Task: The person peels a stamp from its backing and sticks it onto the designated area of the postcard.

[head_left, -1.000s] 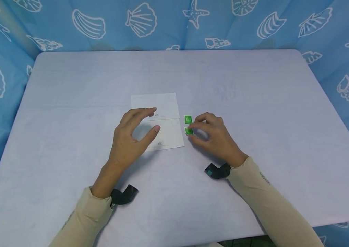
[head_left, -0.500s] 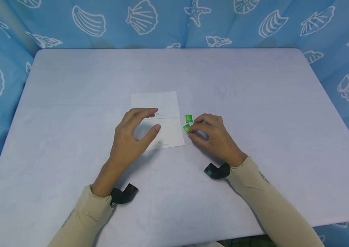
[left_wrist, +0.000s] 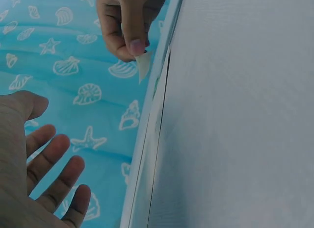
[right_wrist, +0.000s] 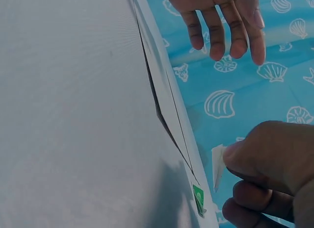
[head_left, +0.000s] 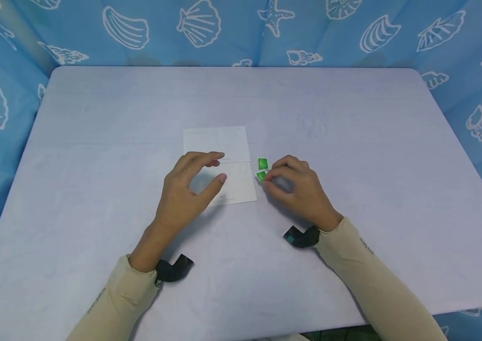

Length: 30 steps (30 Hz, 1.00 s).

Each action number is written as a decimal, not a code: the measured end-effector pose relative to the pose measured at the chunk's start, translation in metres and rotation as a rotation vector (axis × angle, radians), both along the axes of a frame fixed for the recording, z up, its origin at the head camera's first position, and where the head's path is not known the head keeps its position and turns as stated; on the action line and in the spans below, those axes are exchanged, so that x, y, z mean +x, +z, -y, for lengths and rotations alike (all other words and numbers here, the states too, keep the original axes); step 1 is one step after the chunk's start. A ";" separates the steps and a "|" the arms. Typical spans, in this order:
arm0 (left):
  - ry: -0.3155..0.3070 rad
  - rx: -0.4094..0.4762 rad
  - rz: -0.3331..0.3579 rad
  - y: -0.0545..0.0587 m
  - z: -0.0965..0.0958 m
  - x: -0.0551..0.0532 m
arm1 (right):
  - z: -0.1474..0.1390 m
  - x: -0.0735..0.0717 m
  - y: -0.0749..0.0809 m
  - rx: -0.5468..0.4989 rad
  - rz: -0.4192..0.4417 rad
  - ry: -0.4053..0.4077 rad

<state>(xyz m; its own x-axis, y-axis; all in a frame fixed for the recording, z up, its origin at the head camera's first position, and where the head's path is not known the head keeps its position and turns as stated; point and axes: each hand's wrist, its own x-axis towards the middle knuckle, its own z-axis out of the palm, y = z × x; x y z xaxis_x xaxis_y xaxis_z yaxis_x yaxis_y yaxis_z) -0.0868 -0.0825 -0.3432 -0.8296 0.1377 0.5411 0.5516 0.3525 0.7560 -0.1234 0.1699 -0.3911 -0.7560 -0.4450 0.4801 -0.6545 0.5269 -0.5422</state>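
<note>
Between thumb and index finger, my right hand (head_left: 298, 187) pinches a small green stamp (head_left: 260, 175), tilted and raised off the table. Its pale back (right_wrist: 217, 165) faces the right wrist camera. A second green stamp (head_left: 263, 164) lies flat just beyond it, also visible as a green square (right_wrist: 198, 199) in the right wrist view. My left hand (head_left: 190, 189) hovers over two white paper rectangles, its fingers spread and holding nothing. The far rectangle (head_left: 215, 137) and the near rectangle (head_left: 241, 182) lie edge to edge, each partly covered by that hand.
A white cloth covers the table (head_left: 352, 118). Blue curtain (head_left: 241, 28) with white shell prints stands behind and at both sides. Each wrist carries a black camera mount, one on the left (head_left: 174, 269) and one on the right (head_left: 302, 237).
The near stamp, flat and square to the table a second ago, has been lifted and turned by my right fingers. My left hand has barely moved; the far stamp stays put.
</note>
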 end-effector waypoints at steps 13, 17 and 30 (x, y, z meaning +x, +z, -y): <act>-0.015 -0.038 -0.015 -0.031 0.006 -0.013 | 0.023 0.021 0.040 -0.225 0.253 0.047; -0.035 -0.016 -0.026 -0.033 0.004 -0.013 | 0.024 0.024 0.043 -0.277 0.337 0.078; -0.069 -0.040 -0.008 -0.037 0.003 -0.013 | 0.028 0.025 0.052 -0.392 0.474 0.167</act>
